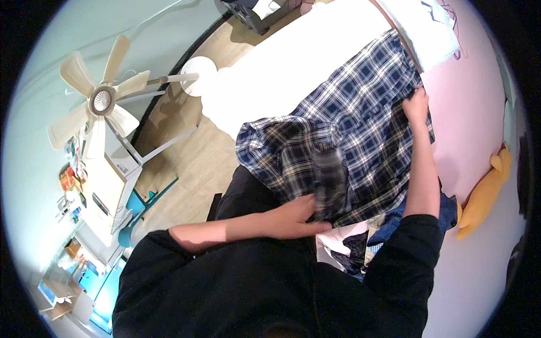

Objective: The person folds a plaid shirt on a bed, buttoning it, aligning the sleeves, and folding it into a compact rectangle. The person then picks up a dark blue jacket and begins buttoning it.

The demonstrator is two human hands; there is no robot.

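Note:
A blue, black and white plaid shirt (359,110) lies spread in front of me, partly over a bright white surface (270,80). Its near end has a bunched, folded part close to my body. My left hand (300,217) is at the shirt's near edge, thumb and fingers around the cloth, slightly blurred. My right hand (416,105) grips the shirt's right edge, fingers closed on the fabric.
Clothes, including blue denim (448,213) and a black lacy piece (356,249), lie beneath and beside the shirt. A yellow plush toy (484,200) rests on the pink surface (465,122) at right. A standing fan (102,100) is at left. Light-blue cloth (431,42) lies at upper right.

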